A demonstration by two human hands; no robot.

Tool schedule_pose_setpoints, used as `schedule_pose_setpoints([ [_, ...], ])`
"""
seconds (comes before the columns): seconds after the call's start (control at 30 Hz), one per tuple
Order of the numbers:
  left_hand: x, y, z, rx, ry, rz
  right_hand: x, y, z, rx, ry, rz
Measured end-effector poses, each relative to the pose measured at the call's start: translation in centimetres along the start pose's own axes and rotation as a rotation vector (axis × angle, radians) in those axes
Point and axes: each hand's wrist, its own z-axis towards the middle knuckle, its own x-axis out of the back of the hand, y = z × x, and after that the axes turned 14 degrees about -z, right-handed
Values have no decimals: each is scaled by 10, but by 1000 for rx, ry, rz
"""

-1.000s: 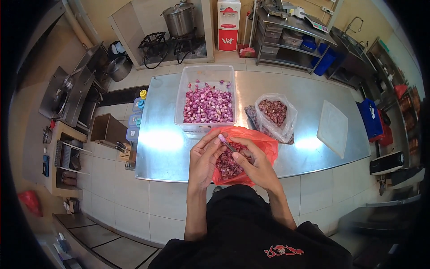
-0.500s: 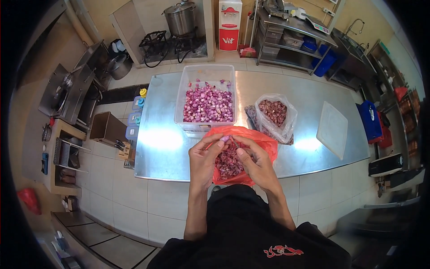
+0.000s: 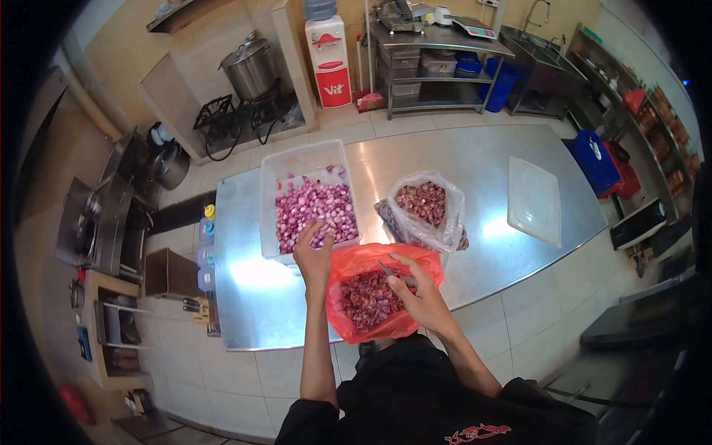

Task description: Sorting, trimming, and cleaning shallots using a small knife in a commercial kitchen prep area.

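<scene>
Peeled purple-and-white shallots (image 3: 315, 202) fill much of a clear plastic tub (image 3: 268, 196) on the steel table. Over the tub's near edge, my left hand (image 3: 313, 256) reaches in with fingers apart, right above the shallots. My right hand (image 3: 426, 300) grips a small knife (image 3: 385, 268), its blade pointing up and left. Below that hand, an open red plastic bag (image 3: 424, 259) at the table's near edge holds dark red shallot skins (image 3: 367, 300).
Right of the tub, a clear bag (image 3: 456, 215) of unpeeled shallots (image 3: 421, 203) rests on another dark bag. A translucent lid (image 3: 534, 200) lies farther right on the steel table (image 3: 482, 152). Bottles (image 3: 208, 230) line the left edge; a brown bin (image 3: 172, 274) stands beyond.
My left hand has left the knife and moved forward and left, from above the red bag to the tub, and its fingers have parted. My right hand still holds the knife. The view has shifted.
</scene>
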Motion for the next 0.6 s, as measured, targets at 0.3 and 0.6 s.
schedule_pose_setpoints([
  [0.3,-135,43,-3,118,-580,-211,68,47,29,-163,256,15],
  [0.6,-240,-22,4,-165,-571,310,108,60,62,-122,260,68],
])
